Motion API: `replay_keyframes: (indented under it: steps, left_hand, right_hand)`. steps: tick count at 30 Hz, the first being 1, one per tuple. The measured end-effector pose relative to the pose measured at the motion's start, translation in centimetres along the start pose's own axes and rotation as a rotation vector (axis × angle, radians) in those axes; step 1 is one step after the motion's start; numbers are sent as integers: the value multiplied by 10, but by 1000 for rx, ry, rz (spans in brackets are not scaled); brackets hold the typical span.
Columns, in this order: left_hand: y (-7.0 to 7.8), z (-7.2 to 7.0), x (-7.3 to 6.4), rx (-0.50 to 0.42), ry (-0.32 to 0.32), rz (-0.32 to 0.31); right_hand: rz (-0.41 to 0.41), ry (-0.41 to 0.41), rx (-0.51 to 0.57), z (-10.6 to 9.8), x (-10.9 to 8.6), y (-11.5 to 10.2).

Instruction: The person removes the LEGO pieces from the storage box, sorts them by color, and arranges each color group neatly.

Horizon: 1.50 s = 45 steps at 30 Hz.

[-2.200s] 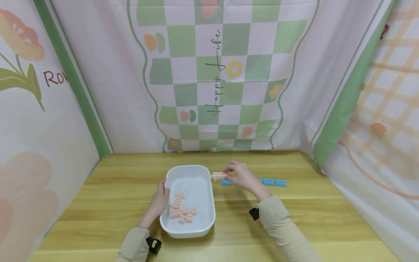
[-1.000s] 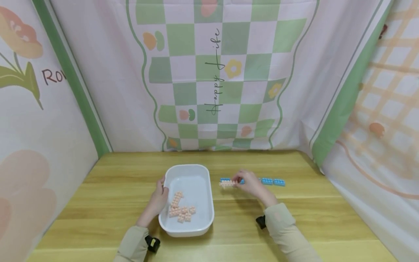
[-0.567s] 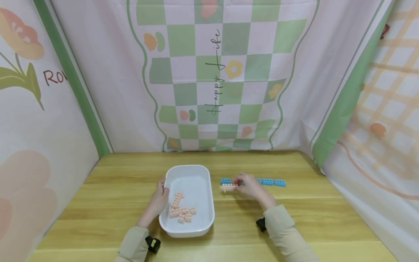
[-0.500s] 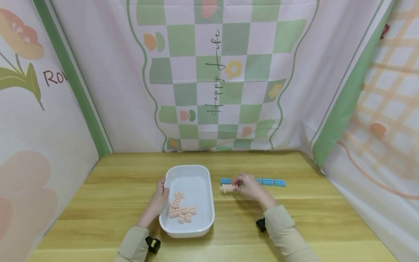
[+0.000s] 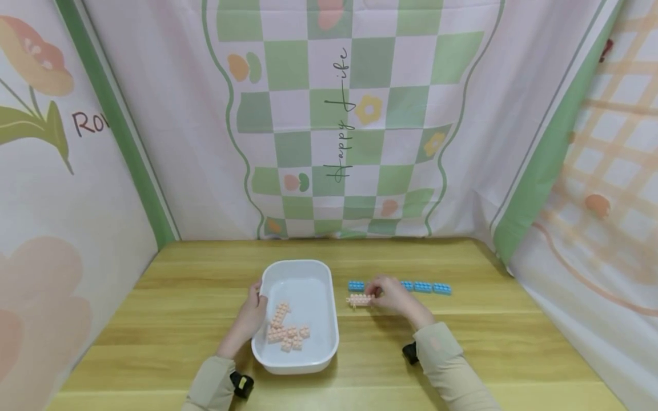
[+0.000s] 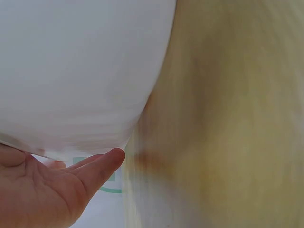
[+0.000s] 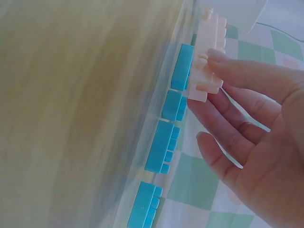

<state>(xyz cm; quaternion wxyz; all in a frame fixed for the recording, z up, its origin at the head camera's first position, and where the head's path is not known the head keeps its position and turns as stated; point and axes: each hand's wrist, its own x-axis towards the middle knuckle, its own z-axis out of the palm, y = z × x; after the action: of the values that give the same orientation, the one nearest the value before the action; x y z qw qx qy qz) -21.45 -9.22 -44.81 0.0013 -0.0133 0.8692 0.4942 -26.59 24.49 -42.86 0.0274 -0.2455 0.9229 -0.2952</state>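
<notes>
My right hand [image 5: 394,295] pinches one end of a pale pink toy building block piece [image 5: 361,299] between thumb and fingers. Small knobs stick out from its side and far end in the right wrist view. It is on the near side of a row of blue building blocks [image 5: 422,286]; whether it touches the table I cannot tell. My left hand [image 5: 249,317] grips the left rim of a white plastic tub [image 5: 329,308], thumb at the rim and fingers along the outer wall. Several pink building blocks [image 5: 288,332] lie in the tub's near left part.
The blue blocks run left to right beyond my right hand, which hides part of the row. Underneath everything is a wood-grain table [image 5: 462,354]. A printed curtain [image 5: 360,142] hangs at the table's back edge, with more cloth at both sides.
My right hand has brought the pink block piece from beside the tub's far right corner rightward and nearer, past the row's left end. My left hand and the tub have stayed put.
</notes>
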Motion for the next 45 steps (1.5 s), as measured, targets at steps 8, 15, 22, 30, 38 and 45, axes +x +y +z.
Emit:
replay_keyframes:
  steps: [8,15,22,30,38,45]
  left_hand:
    - [0,0,0,-14,16,23]
    - [1,0,0,-7,27,41]
    - [1,0,-2,-11,16,25]
    - [1,-1,-1,-7,20,28]
    - [-1,-1,-1,-21,9,32]
    - [-1,-1,-1,-25,2,35]
  right_hand:
    - [41,-12,-2,2,1,0]
    - [47,-28,-1,3,2,1]
    - [22,-39,-15,6,5,3]
    - [8,-43,-32,6,8,2]
    - [27,-59,-7,7,6,2]
    - [13,-77,10,7,7,2]
